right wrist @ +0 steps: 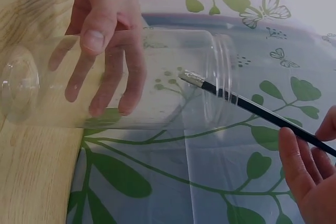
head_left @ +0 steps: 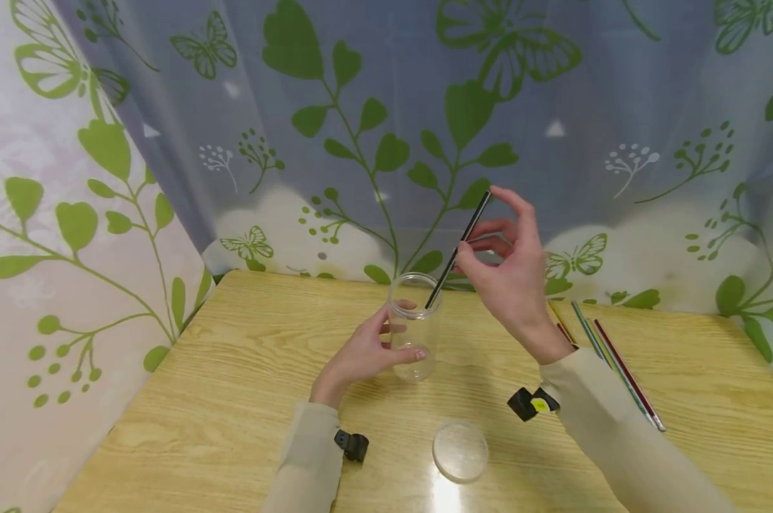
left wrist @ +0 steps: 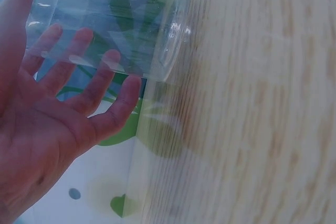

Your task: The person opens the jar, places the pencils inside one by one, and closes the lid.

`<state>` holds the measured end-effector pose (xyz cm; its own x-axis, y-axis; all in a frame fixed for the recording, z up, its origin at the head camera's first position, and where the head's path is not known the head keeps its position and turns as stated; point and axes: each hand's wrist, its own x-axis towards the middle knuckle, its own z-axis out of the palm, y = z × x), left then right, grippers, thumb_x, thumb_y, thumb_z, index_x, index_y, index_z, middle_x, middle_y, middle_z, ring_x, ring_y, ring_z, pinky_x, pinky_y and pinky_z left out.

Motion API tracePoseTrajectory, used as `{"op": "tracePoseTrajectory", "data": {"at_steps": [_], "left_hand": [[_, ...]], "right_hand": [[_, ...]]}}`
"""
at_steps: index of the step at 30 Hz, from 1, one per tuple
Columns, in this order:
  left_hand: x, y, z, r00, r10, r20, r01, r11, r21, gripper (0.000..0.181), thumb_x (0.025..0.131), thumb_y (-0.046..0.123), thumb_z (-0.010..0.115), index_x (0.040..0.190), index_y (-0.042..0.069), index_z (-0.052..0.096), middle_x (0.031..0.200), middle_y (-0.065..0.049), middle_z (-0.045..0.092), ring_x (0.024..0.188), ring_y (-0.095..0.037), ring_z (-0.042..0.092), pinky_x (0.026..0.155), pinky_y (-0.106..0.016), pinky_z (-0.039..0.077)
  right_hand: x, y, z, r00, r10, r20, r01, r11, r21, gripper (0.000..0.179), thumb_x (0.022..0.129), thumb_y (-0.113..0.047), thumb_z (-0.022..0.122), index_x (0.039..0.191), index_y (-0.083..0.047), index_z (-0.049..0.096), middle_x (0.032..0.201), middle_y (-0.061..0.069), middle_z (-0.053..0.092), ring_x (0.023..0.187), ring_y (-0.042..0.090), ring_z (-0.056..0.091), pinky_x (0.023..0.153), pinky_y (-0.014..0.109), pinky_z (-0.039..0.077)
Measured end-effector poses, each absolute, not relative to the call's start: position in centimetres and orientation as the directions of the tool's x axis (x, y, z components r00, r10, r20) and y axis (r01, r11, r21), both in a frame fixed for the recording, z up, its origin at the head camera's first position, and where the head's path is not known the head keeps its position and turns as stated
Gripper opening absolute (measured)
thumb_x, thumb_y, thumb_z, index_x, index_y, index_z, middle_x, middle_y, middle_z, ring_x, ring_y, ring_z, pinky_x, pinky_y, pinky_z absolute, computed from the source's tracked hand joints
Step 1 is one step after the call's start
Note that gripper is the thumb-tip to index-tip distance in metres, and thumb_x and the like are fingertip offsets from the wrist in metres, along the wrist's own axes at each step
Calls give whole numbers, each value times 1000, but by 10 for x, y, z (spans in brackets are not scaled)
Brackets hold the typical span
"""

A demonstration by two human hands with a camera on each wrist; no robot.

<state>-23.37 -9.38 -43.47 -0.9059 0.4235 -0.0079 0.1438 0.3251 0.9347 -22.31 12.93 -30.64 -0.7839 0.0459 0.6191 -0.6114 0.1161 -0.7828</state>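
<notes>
Jar (head_left: 422,331): clear, cylindrical, ridge-necked; clasped by left hand (head_left: 363,349). Pencil (head_left: 448,269): black, slender, silver end inserted through jar's mouth; pinched by right hand (head_left: 511,274).

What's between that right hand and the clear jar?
A black pencil: the right hand pinches it, and it reaches into the jar, in the right wrist view.

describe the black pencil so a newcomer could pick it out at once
On the wood-grain table, find the clear jar that the left hand holds. At its mouth, the right hand pinches a slim, slanted pencil whose silvery end dips inside. Its black colour sets it apart from the coloured pencils lying on the table to the right.
</notes>
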Motion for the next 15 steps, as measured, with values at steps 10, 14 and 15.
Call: {"op": "tracePoseTrajectory", "data": {"at_steps": [10,14,15], "left_hand": [[-235,-94,-436,-899,438,-3,150,315,937,70,85,34,85,142,45,46,160,4,43,142,-28,48,113,-53,46],[-235,-94,-437,-901,434,1,152,313,937,69,86,33,85,143,43,47,157,5,45,142,-28,48,113,-52,46],[-235,-94,-437,-900,435,2,152,311,938,69,86,32,85,143,43,47,157,4,45,142,-29,48,113,-52,46]], "right_hand": [[-224,123,-316,-813,-101,574,-572,323,-754,60,91,2,66,145,-15,45,97,10,66,80,10,70,69,22,60],[-224,121,-320,-818,-135,559,-567,345,-748,51,93,1,67,139,-12,50,95,12,68,79,20,71,69,22,59],[-224,121,-321,-818,-143,557,-569,346,-746,48,93,0,67,137,-11,52,94,12,69,78,21,71,69,21,58]]}}
